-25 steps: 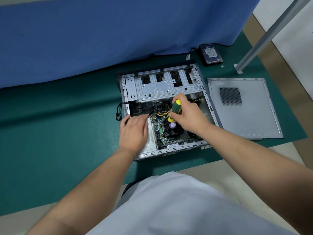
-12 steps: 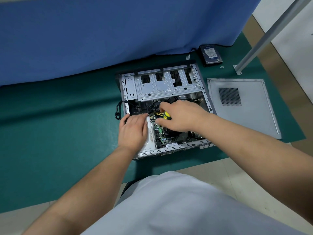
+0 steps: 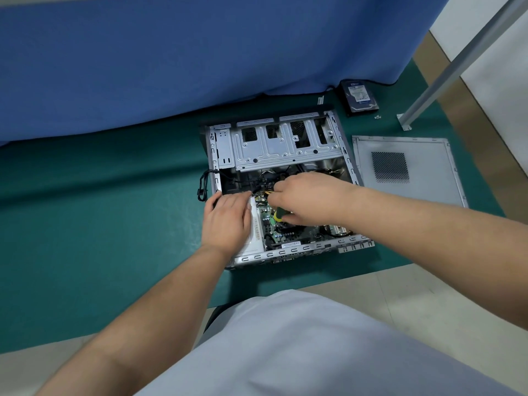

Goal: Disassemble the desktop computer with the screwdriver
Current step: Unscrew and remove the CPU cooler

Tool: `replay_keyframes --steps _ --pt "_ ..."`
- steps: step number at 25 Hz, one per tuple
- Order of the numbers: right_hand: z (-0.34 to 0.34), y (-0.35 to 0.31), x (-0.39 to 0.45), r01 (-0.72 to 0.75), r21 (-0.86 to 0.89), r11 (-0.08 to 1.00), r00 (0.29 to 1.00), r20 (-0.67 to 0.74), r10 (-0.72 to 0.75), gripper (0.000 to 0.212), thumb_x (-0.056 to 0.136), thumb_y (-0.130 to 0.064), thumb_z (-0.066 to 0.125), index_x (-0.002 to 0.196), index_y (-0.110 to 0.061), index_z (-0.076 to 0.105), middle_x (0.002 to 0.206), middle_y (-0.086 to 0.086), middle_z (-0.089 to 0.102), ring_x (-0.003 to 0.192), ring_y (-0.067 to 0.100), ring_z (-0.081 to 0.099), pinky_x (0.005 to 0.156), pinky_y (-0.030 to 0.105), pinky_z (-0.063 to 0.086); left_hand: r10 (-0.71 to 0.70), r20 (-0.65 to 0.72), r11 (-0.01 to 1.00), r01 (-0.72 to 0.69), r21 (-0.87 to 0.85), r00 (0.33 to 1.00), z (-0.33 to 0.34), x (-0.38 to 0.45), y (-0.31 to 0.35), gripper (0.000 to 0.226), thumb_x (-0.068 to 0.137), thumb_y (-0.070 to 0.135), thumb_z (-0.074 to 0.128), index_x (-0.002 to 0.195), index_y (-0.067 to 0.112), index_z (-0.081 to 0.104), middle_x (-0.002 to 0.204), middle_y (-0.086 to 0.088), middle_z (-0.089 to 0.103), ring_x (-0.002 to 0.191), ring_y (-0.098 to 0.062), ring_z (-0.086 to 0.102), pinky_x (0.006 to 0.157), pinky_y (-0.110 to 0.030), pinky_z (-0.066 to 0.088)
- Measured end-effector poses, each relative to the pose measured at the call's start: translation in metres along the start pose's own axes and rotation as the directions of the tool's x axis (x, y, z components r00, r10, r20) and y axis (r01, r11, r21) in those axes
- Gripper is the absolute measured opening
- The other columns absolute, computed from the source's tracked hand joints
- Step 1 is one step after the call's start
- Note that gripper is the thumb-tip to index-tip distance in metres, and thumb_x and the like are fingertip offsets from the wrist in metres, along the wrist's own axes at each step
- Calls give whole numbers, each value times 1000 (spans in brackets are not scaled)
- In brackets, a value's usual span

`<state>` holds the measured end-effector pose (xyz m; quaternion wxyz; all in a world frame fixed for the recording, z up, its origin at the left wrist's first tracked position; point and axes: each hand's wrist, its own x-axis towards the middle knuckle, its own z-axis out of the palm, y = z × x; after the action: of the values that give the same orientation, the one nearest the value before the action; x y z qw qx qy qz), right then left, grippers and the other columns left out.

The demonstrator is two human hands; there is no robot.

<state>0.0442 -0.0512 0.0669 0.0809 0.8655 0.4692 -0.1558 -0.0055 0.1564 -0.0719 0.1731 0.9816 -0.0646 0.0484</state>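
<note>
We're looking down at the open desktop computer case [image 3: 283, 187] lying on its side near the back edge of the green mat [image 3: 100, 210]. Our left hand [image 3: 227, 221] is lying flat, fingers straight, on the white power supply [image 3: 255, 232] at the case's left side. Our right hand [image 3: 307, 197] is gripping the yellow-and-green screwdriver [image 3: 278, 215] over the motherboard [image 3: 288, 232]. The side panel [image 3: 405, 170] is lying just right of the case, the hard drive [image 3: 359, 98] at the mat's back edge.

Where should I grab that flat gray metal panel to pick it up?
Grip the side panel by its bare right long edge, coming from the right. It lies flat on the green mat, so fingers must slip under its thin raised lip; its left edge sits near the computer case.
</note>
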Motion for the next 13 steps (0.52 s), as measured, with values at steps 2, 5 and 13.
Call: replay_keyframes --steps 2,5,13 --pt "4 -11 5 -252 90 964 967 -12 254 47 99 -66 39 105 -21 54 76 -3 52 71 25 55 54 32 37 0 5 1000 0 0 1000 0 0 0 38 103 33 40 134 27 62 123 12 69 118 -7 60 120 -36 22" --pt "6 -22 19 -555 88 827 830 -13 558 63 100 -73 18 98 -21 54 62 -3 37 64 26 46 50 31 27 0 -5 1000 0 0 1000 2 0 -1 40 103 35 38 133 27 62 122 12 70 116 -7 60 120 -35 21" --pt "-4 6 1 158 -117 980 987 49 -153 36 102 -42 52 128 -17 52 112 2 60 101 26 56 83 40 48 -1 -14 1000 1 2 1000 4 0 -2 38 103 33 41 133 28 62 121 13 70 115 -6 60 119 -35 22"
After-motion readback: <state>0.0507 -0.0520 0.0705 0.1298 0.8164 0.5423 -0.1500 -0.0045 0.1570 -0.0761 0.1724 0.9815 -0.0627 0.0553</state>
